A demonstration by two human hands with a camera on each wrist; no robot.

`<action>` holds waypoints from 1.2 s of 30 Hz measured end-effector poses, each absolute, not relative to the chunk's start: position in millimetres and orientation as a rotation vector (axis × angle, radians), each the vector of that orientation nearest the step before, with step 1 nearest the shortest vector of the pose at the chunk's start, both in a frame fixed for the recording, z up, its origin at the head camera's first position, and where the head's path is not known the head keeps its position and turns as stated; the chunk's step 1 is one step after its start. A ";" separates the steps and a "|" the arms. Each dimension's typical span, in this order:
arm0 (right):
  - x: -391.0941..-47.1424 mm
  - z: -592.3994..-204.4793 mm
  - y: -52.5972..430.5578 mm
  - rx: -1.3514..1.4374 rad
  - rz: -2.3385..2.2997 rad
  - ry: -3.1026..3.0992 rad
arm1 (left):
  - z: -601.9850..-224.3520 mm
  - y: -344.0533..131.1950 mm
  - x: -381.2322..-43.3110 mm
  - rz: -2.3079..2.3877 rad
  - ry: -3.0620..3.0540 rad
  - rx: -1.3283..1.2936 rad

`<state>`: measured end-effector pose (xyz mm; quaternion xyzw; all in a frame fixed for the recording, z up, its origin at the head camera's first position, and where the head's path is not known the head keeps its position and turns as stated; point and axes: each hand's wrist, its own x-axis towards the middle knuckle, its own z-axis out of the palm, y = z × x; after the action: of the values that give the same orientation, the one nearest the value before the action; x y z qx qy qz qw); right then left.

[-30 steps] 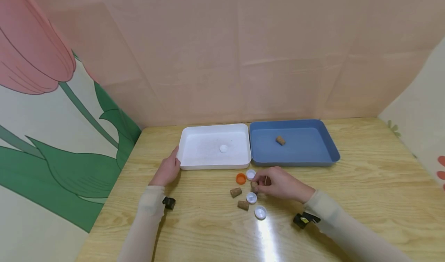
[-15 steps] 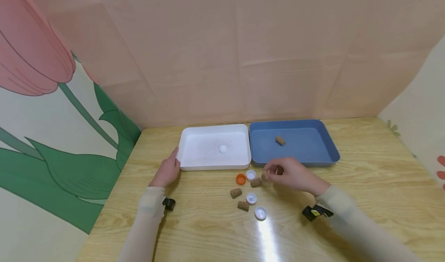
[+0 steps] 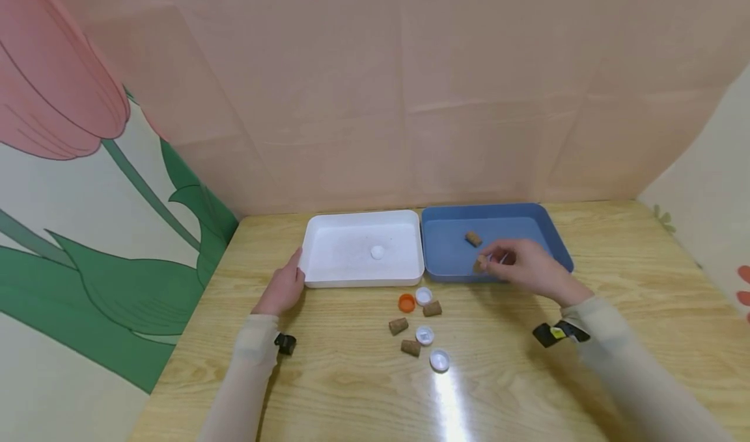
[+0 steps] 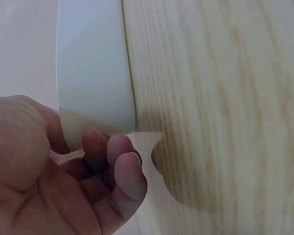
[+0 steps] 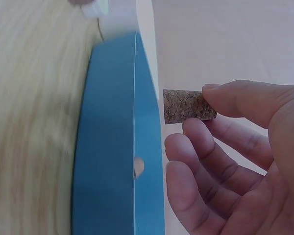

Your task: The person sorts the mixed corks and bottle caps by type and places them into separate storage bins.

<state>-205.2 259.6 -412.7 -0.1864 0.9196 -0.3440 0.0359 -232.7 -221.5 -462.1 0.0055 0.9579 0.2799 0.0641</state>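
Observation:
My right hand (image 3: pixel 524 266) pinches a cork (image 5: pixel 188 106) between thumb and fingertips, over the near part of the blue tray (image 3: pixel 551 234). Another cork (image 3: pixel 473 238) lies inside that tray. At the white tray's (image 3: pixel 363 282) near left corner, my left hand (image 3: pixel 282 290) grips the wall, thumb at the rim and curled fingers against the outside, as the left wrist view shows. A white cap (image 3: pixel 377 252) sits in the white tray.
On the wooden table in front of the trays lie an orange cap (image 3: pixel 407 303), several white caps (image 3: pixel 439 360), and three corks (image 3: pixel 411 347). The two trays stand side by side before a pink cloth backdrop (image 3: pixel 404 90).
My right hand has lifted a cork from among the caps and carried it right and away from me, over the blue tray. The left hand has stayed at the white tray.

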 end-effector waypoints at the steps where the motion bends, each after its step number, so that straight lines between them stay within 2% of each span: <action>1: -207.2 -411.9 262.9 -0.560 -1.050 2.826 | -461.7 -221.5 -232.8 0.838 2.899 0.021; 16: -248.8 -420.3 296.7 -0.451 -0.933 2.874 | -459.2 -220.1 -234.5 0.845 2.883 0.000; 36: -298.7 -425.7 302.2 -0.375 -0.809 2.808 | -463.6 -223.1 -233.0 0.857 2.907 0.045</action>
<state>-298.7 302.2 -425.7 -0.1268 0.9485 -0.2733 0.0977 -233.0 -223.1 -463.6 0.0149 0.9576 0.2824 0.0552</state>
